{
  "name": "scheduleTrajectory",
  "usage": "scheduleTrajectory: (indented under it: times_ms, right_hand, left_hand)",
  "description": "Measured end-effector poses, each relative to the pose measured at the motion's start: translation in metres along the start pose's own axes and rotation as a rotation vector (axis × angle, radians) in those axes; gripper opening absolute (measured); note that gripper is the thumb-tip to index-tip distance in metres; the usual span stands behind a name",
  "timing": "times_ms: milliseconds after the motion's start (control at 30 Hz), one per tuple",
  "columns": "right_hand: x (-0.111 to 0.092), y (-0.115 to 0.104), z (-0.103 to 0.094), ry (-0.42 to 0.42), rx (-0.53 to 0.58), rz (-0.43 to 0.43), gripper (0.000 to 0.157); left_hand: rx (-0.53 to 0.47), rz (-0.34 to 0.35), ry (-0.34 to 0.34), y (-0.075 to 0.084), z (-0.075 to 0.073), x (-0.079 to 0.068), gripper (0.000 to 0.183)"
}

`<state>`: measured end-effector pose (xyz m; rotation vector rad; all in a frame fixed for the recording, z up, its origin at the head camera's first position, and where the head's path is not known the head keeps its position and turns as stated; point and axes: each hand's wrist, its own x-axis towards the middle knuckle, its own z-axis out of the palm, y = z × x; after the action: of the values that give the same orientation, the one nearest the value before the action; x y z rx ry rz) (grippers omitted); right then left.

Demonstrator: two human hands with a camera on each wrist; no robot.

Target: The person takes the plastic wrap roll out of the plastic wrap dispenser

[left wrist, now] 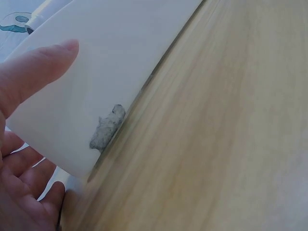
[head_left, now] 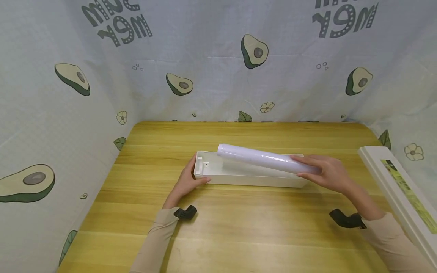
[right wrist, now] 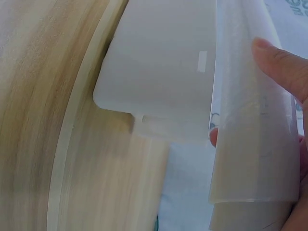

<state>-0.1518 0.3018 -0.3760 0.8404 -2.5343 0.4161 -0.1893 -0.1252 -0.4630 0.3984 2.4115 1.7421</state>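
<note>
A long white open-topped box sits lengthwise on the wooden table. Its left end is gripped by my left hand, thumb on the front wall and fingers round the end. In the left wrist view, a grey, crinkled patch marks the box's lower edge. Above the box, my right hand holds a glossy roll of cling film by its right end, thumb and fingers on opposite sides. The roll slants, left end higher, and overlaps the box opening. In the right wrist view the roll's core end juts past the film.
A long white lid with a yellow-green label lies along the table's right side, beside my right forearm. Behind and to both sides hangs a white curtain printed with avocados. The wooden table extends in front of the box.
</note>
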Motion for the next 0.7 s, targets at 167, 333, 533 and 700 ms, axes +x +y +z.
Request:
scheduleTrajectory:
  times_ms: [167,333,533,700]
  right_hand:
    - [-0.003,0.001,-0.002,0.009,-0.009,0.009,0.065]
    - [-0.007,0.001,-0.005,0.003,-0.014,0.030,0.066]
    - [-0.012,0.003,-0.008,0.021,-0.020,0.039,0.066]
    - [-0.015,0.003,-0.010,0.024,-0.037,0.047,0.064]
  left_hand:
    - [-0.002,-0.007,-0.003,0.001,0.000,0.000,0.102]
    - [-0.003,-0.003,-0.004,0.000,0.000,0.000,0.103]
    - [0.006,0.006,-0.007,-0.001,0.000,0.000,0.103]
    - [-0.004,0.002,-0.008,-0.001,0.000,-0.001,0.103]
